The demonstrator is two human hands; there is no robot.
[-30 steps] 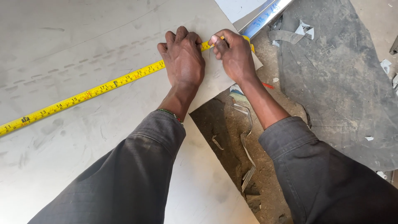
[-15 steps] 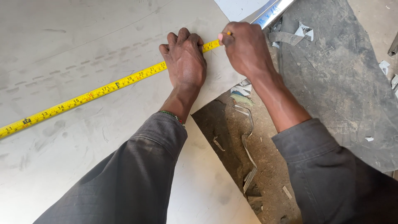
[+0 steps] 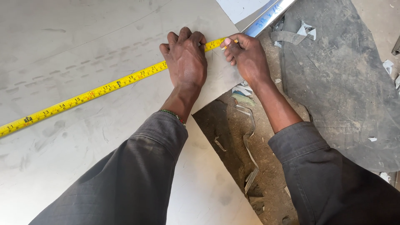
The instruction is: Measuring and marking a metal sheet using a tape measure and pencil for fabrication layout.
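A yellow tape measure (image 3: 87, 95) lies stretched diagonally across a large grey metal sheet (image 3: 83, 46), running from the lower left up to the sheet's right edge. My left hand (image 3: 186, 62) presses palm-down on the tape, its fingers curled over it. Just to its right, my right hand (image 3: 249, 58) is curled with the fingertips pinched at the tape's far end, close to the sheet's edge. What is between those fingertips is too small to make out beyond a bit of yellow. Both arms wear dark grey sleeves.
A notch in the sheet exposes dirt floor (image 3: 233, 137) strewn with thin metal offcuts (image 3: 250, 154). A dark rubbery mat (image 3: 346, 83) lies to the right with small scraps on it. A shiny metal strip (image 3: 266, 16) and another sheet lie at the top.
My right hand has shifted slightly at the tape's end, its fingertips now curled down onto the tape. My left hand stays pressed on the tape.
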